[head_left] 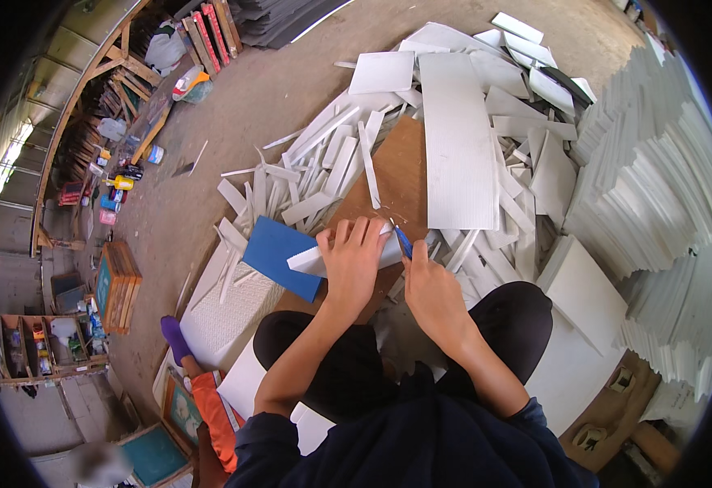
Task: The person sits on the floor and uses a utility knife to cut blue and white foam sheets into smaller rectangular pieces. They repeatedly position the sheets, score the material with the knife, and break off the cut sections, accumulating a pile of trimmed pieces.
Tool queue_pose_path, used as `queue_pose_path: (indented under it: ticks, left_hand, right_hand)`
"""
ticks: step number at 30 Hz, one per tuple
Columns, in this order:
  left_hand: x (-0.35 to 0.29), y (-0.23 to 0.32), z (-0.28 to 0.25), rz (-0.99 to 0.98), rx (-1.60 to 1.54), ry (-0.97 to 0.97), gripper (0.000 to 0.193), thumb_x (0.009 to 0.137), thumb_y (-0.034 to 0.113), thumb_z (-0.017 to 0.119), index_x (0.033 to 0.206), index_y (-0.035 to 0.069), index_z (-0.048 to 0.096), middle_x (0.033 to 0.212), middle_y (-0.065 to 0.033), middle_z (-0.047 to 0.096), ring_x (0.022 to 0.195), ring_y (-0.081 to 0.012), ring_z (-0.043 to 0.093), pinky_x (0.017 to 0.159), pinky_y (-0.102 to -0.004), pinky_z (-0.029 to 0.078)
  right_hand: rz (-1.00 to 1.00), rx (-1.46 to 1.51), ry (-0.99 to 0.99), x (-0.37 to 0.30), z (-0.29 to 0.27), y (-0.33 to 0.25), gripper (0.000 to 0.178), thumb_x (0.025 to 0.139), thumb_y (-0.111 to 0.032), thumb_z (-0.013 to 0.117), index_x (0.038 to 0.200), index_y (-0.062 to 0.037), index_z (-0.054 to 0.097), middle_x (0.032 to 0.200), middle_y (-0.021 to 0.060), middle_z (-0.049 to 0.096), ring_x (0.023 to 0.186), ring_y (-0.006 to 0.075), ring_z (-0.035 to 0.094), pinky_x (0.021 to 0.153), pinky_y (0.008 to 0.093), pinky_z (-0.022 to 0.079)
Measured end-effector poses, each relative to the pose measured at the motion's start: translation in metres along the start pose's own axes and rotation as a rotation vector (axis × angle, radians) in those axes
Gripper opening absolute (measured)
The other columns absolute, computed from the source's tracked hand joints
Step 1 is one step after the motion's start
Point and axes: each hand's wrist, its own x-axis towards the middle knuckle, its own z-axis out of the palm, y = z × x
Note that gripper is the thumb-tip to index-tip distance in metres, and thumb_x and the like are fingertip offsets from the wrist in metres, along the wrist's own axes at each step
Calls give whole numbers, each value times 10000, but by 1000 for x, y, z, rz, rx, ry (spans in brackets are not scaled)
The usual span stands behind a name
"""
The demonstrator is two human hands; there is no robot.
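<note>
My left hand [351, 262] is closed over a white board strip [305, 261] with a ridged edge, pressing it against the brown board [403, 167] in front of my lap. A blue-handled cutter knife [403, 241] is gripped in my right hand [436, 299], its tip close to the strip's right end, beside my left fingertips. Whether the blade touches the strip I cannot tell. A flat blue sheet [279, 254] lies partly beneath the strip, left of my left hand. Ahead of my right hand lies a long white ribbed panel [460, 142].
White offcuts [323, 167] are heaped around the brown board. Tall stacks of white sheets [657, 163] rise at the right. At the left are paint containers [120, 183] and wooden frames [118, 286]. Another person's purple-socked foot [176, 337] and orange garment [212, 415] show at lower left.
</note>
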Motion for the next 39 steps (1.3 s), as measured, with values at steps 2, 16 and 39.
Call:
queue_pose_path:
  ticks: [2, 16, 39]
  left_hand:
    - [0, 1, -1, -14, -10, -1, 188, 769, 173, 616, 944, 131, 560, 851, 10, 541, 844, -173, 507, 767, -352, 308]
    - [1, -4, -3, -52, 0, 1, 211, 763, 189, 630, 958, 141, 565, 870, 22, 554, 843, -162, 513, 771, -358, 302]
    - [10, -26, -34, -46, -432, -95, 241, 769, 235, 648, 936, 90, 554, 874, -33, 602, 834, -219, 557, 766, -350, 325]
  right_hand:
    - [3, -33, -11, -2, 1, 1, 190, 900, -166, 453, 918, 14, 397, 625, 200, 584, 560, 369, 603, 437, 421, 476]
    - [15, 46, -89, -12, 1, 5, 207, 906, -167, 427, 918, 37, 392, 616, 225, 574, 584, 412, 587, 481, 471, 471]
    - [266, 1183, 117, 32, 7, 3, 307, 807, -195, 656, 932, -59, 410, 714, 15, 511, 522, 88, 463, 447, 232, 371]
